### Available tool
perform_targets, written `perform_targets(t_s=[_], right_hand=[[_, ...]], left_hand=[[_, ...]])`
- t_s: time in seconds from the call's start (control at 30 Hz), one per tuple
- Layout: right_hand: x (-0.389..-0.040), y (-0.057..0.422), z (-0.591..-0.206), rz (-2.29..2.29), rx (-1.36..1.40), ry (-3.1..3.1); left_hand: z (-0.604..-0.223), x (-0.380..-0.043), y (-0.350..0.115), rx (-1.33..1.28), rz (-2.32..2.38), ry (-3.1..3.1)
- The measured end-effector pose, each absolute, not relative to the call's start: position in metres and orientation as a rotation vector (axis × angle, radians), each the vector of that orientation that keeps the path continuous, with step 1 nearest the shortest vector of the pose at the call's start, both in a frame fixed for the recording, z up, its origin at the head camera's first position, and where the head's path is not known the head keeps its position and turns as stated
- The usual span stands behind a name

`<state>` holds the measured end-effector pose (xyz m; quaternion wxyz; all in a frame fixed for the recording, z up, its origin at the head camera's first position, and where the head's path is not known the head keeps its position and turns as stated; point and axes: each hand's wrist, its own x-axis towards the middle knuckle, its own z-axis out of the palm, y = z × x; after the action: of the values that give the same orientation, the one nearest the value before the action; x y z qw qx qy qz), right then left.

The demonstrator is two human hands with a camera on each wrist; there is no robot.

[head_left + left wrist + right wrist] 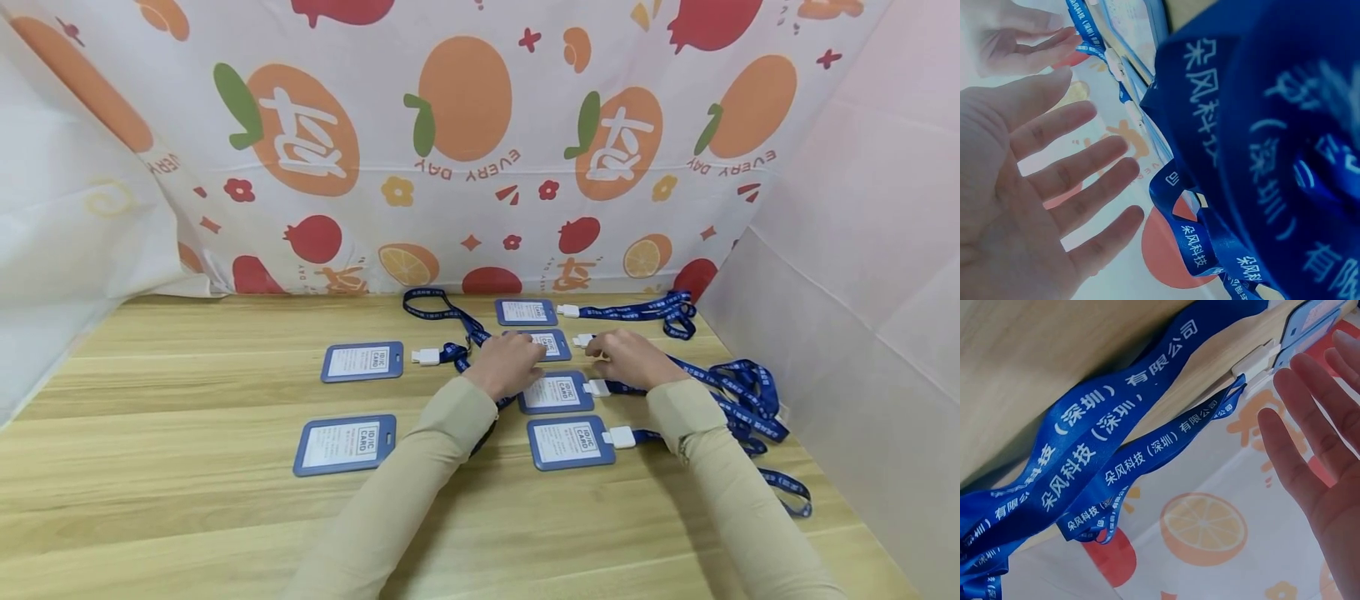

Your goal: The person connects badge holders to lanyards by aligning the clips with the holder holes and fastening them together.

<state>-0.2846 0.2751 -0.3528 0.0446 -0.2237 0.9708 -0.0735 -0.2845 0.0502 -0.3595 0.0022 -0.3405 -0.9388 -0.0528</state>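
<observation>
My left hand (pixel 512 364) is over the inner column of blue ID card holders, with fingers spread and relaxed in the left wrist view. Beneath its fingers lies a card holder (pixel 557 344), partly covered. My right hand (pixel 628 358) hovers by the white clip (pixel 582 341) of that holder's lanyard. Its fingers look extended in the right wrist view, and nothing shows in its grasp; whether a fingertip touches the clip is hard to tell. Just below lies another card holder (pixel 557 392) with its clip (pixel 597 388). A blue lanyard (pixel 474 330) passes beneath my left hand.
Two card holders, one upper (pixel 363 362) and one lower (pixel 346 444), lie at left, beside a loose clip (pixel 426 357). More holders lie at the back (pixel 526 312) and front (pixel 571 442). Bunched lanyards (pixel 750 387) cover the right side. A fruit-print cloth (pixel 465 217) hangs behind.
</observation>
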Motion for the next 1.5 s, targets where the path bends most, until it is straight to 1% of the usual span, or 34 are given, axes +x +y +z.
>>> perform_targets(t_s=[0.63, 0.8, 1.5], right_hand=[[-0.291, 0.275, -0.351, -0.289, -0.611, 2.968], [-0.291, 0.275, -0.351, -0.275, -0.625, 2.978], [-0.297, 0.272, -0.349, -0.233, -0.656, 2.984]], left_hand=[[-0.363, -0.292, 0.048, -1.028, -0.175, -2.947], [-0.361, -0.294, 0.047, -1.043, -0.223, -2.942], [-0.359, -0.306, 0.047, -1.032, -0.179, -2.986]])
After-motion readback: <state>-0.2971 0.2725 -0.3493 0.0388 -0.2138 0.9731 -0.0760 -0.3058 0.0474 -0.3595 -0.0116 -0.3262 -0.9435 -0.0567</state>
